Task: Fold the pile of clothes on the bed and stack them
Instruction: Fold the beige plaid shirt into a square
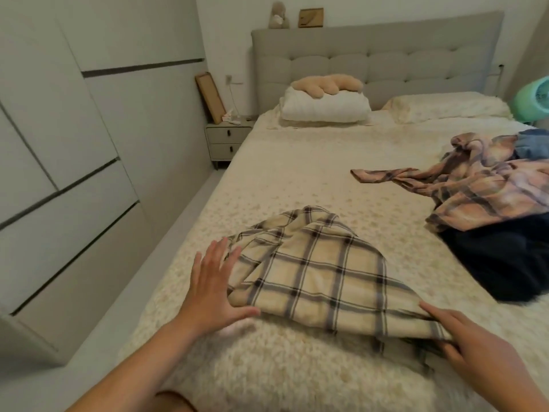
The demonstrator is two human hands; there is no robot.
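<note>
Shirt point(320, 272) is being flattened on the bed point(297, 179) between both hands, left hand point(211, 283) splayed flat beside it, right hand point(472, 337) pressing its near corner, fingers straight.

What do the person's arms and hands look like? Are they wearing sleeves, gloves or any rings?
Both arms are bare as far as the picture shows, with no sleeves in view. The left hand and the right hand wear no gloves. No ring, watch or bracelet shows on either one. The picture is a little blurry, so very small things could be missed.
</note>
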